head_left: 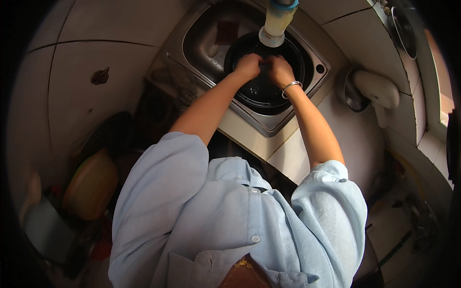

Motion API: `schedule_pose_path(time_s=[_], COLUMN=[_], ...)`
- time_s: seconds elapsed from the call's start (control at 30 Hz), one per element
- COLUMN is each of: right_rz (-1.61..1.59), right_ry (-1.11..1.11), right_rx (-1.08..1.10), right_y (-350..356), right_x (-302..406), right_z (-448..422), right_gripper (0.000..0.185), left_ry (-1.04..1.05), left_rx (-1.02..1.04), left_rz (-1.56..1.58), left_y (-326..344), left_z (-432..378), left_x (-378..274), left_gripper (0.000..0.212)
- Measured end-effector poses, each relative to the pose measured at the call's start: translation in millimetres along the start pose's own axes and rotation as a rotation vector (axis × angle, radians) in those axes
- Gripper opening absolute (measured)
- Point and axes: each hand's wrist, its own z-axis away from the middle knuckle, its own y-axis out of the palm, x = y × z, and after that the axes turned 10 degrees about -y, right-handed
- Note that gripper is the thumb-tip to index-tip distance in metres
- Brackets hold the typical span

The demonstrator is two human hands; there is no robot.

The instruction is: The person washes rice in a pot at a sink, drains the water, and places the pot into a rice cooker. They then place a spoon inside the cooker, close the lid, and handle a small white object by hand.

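Note:
A round black basin [264, 103] stands in the stainless steel sink [268, 126], with a wet shine on its bottom. My left hand [248, 66] and my right hand [281, 72] are together over the middle of the basin, fingers curled inward and nearly meeting. Shadow and the backs of the hands hide the fingertips, so whether they grip something small is unclear. A metal bangle [291, 88] circles my right wrist. Just beyond the hands hangs a faucet with a clear filter nozzle [276, 27]. A dark red piece [227, 32] and a pale rounded thing [213, 50] lie in the sink, left of the basin.
On the counter [338, 129] to the right, a metal bowl or pan [354, 91] leans beside a white appliance-like body [378, 88]. A round lid or pan [402, 32] stands by the window. At left are a yellow-orange plastic basket [92, 183] and a grey container [48, 230].

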Motion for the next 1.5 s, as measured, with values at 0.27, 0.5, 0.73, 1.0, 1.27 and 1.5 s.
schedule_pose_path(time_s=[0.27, 0.5, 0.73, 1.0, 1.27, 1.5], right_rz=[-0.523, -1.166, -0.124, -0.568, -1.378, -1.541], right_ry=[0.19, 0.189, 0.004, 0.304, 0.456, 0.518], right_rx=[-0.417, -0.252, -0.545, -0.744, -0.784, -0.754], right_y=[5.0, -31.8, -12.4, -9.1, -2.8, -37.0], right_x=[18.2, 37.9, 24.2, -13.4, -7.1, 16.7], right_z=[-11.4, -2.6, 33.5, 70.2, 68.6, 77.7], right_gripper=[0.021, 0.042, 0.04, 0.059, 0.044, 0.039], left_ry=[-0.329, -0.042, 0.294, -0.276, -0.292, -0.24], left_rx=[-0.044, -0.157, -0.785, -0.113, -0.281, -0.161], left_rz=[1.263, 0.662, -0.159, 0.913, 1.253, 1.178], left_y=[-16.5, -51.6, -43.2, -39.4, -14.2, -47.8], left_z=[9.3, 36.4, 52.0, 50.3, 58.7, 93.8], left_x=[-22.9, -32.8, -8.8, 41.3, 25.7, 12.2], left_gripper=[0.013, 0.026, 0.033, 0.041, 0.05, 0.054])
